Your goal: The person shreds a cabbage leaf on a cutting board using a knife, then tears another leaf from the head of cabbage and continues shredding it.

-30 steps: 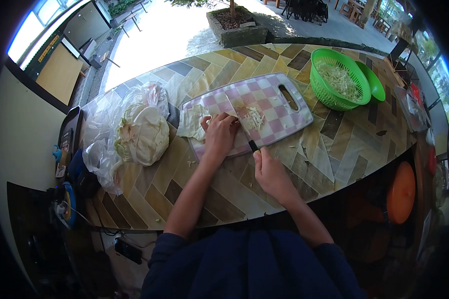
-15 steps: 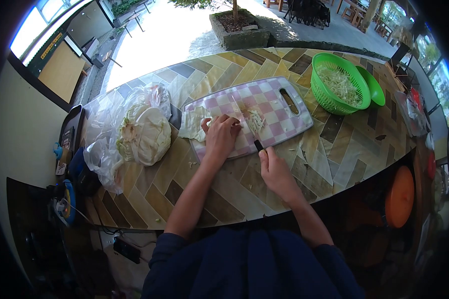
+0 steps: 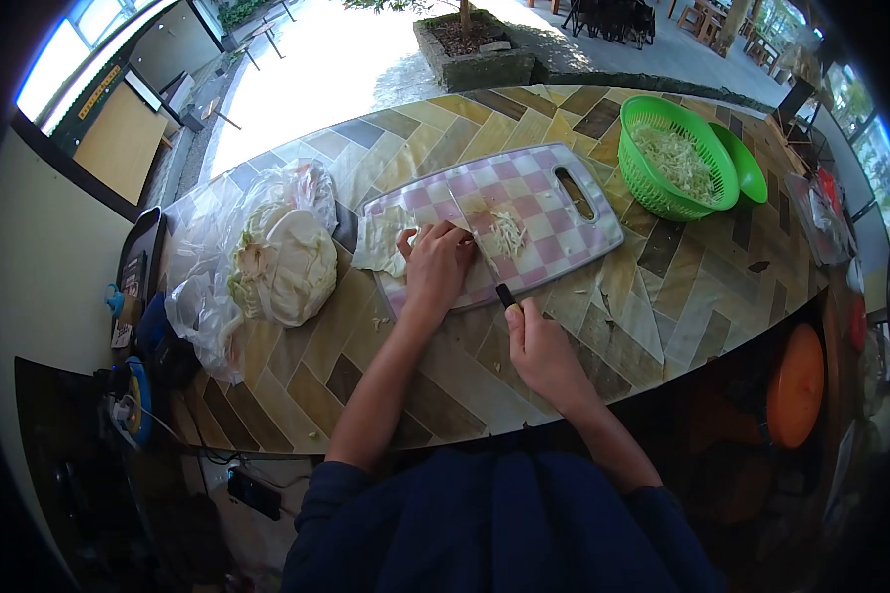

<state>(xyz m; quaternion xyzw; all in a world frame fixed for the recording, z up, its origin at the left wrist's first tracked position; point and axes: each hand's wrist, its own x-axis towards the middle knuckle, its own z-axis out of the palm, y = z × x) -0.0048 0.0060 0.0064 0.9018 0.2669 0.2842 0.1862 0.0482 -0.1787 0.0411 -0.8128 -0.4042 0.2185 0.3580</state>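
A pink and white checkered cutting board (image 3: 554,237) lies on the patterned table. My left hand (image 3: 437,259) presses with bent fingers on pale cabbage leaves (image 3: 378,240) at the board's left part. Wrapped round the black handle of a knife (image 3: 505,295) is my right hand (image 3: 542,348). The thin blade points up and left, close beside my left fingertips. Shredded cabbage (image 3: 507,234) sits just right of the blade. A large cabbage piece (image 3: 292,265) rests left of the board, against a clear plastic bag (image 3: 200,296).
A green basket (image 3: 635,176) of shredded cabbage stands at the back right, with a green bowl (image 3: 752,178) beside it. Plastic packages (image 3: 823,227) lie at the right edge. A black tray (image 3: 144,247) is at the left, and an orange stool (image 3: 796,385) is below right.
The knife and my right hand have shifted slightly left, bringing the blade closer to my left fingers. My left hand stays on the leaves, almost unmoved.
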